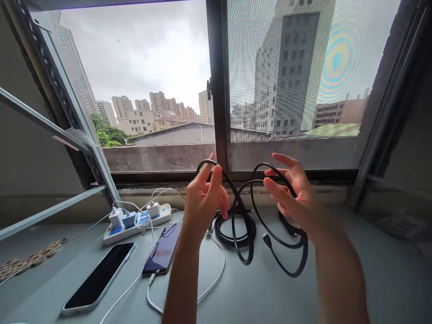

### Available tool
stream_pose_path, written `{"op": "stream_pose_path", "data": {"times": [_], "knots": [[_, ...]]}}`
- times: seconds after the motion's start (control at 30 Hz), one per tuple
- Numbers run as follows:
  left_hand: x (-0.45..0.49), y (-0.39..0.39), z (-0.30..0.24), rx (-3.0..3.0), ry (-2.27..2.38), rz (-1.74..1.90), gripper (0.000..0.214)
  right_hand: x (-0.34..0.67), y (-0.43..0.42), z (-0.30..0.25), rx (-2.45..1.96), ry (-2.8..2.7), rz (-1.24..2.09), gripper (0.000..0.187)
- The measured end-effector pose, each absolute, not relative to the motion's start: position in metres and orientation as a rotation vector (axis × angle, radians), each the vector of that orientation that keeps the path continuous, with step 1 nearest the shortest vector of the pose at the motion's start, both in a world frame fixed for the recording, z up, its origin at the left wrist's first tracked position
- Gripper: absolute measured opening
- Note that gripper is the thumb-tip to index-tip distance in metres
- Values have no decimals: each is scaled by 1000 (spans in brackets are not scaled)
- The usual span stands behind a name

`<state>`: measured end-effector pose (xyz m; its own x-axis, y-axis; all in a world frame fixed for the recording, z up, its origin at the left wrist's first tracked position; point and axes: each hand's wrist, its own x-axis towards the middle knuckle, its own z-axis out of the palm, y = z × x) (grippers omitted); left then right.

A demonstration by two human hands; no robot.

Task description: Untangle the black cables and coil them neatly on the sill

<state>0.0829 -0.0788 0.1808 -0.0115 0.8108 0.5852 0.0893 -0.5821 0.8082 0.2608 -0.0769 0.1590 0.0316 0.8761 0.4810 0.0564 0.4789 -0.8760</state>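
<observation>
Cable (251, 231): black, looped, raised between both hands; lower coils rest on table (371, 279) nr window (216, 90). L hand (204, 200): thumb and fingers pinched on top loop. R hand (293, 193): fingers spread apart, loop across them. Phones (99, 279), power strip (135, 222) to left.

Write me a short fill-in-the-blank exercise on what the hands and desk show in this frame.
1. The cable looped between the left hand and the right hand is ___ in colour.
2. The phone nearer the left hand is plugged into a ___ lead.
3. The power strip lies on the table to the ___ of both hands.
Missing words: black; white; left.
</observation>
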Motion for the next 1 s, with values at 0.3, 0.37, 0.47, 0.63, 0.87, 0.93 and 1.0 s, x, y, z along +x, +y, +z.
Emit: {"op": "stream_pose_path", "data": {"times": [0.3, 0.37, 0.47, 0.63, 0.87, 0.93, 1.0], "knots": [[95, -68, 173, 1472, 760, 1634, 68, 247, -93, 157, -813, -1564, 590, 74], [99, -66, 171, 1462, 724, 1652, 67, 242, -96, 156, -828, -1621, 549, 77], [100, -66, 169, 1516, 734, 1641, 59, 239, -99, 155, -892, -1653, 461, 69], [83, -67, 171, 1650, 919, 1640, 28, 248, -94, 156, -876, -1544, 430, 58], [68, -87, 180, 1998, 1059, 1845, 20, 276, -83, 157, -854, -1525, 372, 64], [68, -89, 180, 2197, 1017, 1688, 38, 279, -86, 158, -850, -1538, 316, 60], [71, -87, 178, 2339, 933, 1419, 58, 279, -89, 159, -833, -1544, 267, 54]]}}
